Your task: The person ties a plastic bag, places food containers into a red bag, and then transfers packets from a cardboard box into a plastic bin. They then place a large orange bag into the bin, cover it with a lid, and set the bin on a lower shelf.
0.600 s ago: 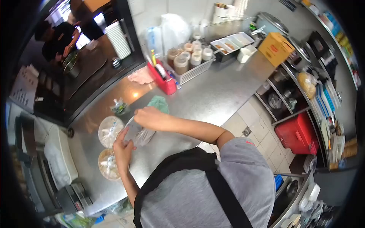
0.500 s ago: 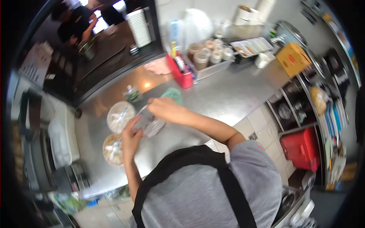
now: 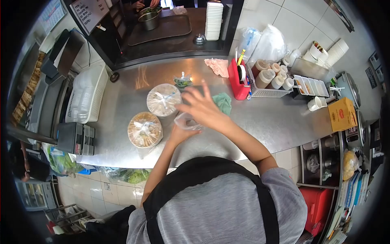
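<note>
My left hand [image 3: 182, 134] grips a crinkled clear plastic bag [image 3: 183, 123] from below, near the counter's front side. Just above it is my right hand [image 3: 202, 106], fingers spread wide and holding nothing; it partly covers the bag. Left of both hands, two round bowls wrapped in clear plastic stand on the steel counter: a pale one [image 3: 163, 101] and, nearer me, a brownish one [image 3: 145, 131]. A small clear packet with green contents [image 3: 183, 80] lies beyond my right hand. To that hand's right rests a crumpled green cloth [image 3: 222, 103].
A red holder [image 3: 238, 81] with pens stands beside a basket of sauce bottles [image 3: 269, 92] at the back right. A pink cloth [image 3: 218, 66] lies near the pass window. White basket [image 3: 91, 101] with clear lids sits at left. Beyond the window, another person's hands are over a metal pot [image 3: 148, 20].
My right hand has opened and lifted off the plastic, its fingers now spread. The left hand keeps hold of it, lower down. The camera view has swung left.
</note>
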The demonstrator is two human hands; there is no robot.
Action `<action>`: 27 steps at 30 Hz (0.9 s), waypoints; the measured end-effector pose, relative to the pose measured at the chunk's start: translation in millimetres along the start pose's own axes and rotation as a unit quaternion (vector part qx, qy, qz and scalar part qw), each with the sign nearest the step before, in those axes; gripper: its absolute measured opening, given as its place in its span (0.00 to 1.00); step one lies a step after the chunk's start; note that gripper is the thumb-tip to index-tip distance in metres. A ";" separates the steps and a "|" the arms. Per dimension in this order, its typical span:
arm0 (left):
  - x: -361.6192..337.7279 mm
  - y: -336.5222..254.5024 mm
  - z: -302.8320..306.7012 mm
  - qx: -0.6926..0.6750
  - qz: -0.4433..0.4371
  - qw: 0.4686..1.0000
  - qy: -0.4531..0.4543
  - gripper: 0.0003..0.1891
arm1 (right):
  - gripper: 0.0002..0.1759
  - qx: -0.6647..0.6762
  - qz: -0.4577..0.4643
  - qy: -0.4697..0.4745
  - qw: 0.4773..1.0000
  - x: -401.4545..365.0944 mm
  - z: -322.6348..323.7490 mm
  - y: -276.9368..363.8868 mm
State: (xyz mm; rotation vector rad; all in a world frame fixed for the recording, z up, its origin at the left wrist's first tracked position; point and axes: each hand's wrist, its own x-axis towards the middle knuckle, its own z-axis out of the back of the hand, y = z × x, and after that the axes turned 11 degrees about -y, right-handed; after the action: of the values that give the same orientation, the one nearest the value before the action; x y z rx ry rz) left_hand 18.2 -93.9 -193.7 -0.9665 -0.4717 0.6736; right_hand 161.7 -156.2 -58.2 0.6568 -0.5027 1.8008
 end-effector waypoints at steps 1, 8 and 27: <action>7.9 5.4 -4.8 -0.029 0.046 0.998 0.036 0.42 | 0.21 0.027 0.014 0.033 0.999 -2.9 -13.1 -0.5; 9.3 0.9 -24.8 0.003 -0.138 0.970 -0.198 0.32 | 0.07 0.125 0.065 0.000 0.990 22.5 -11.5 3.8; -9.3 21.1 -30.8 -0.020 -0.075 0.980 -0.185 0.16 | 0.07 0.206 -0.164 0.055 0.963 -2.7 24.7 11.7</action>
State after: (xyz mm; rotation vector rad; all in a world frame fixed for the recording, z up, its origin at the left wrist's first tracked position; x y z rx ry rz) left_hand 24.8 -110.2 -227.9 -0.8339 -0.8805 0.7116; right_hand 155.9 -177.3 -41.6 0.8621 0.0628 1.6209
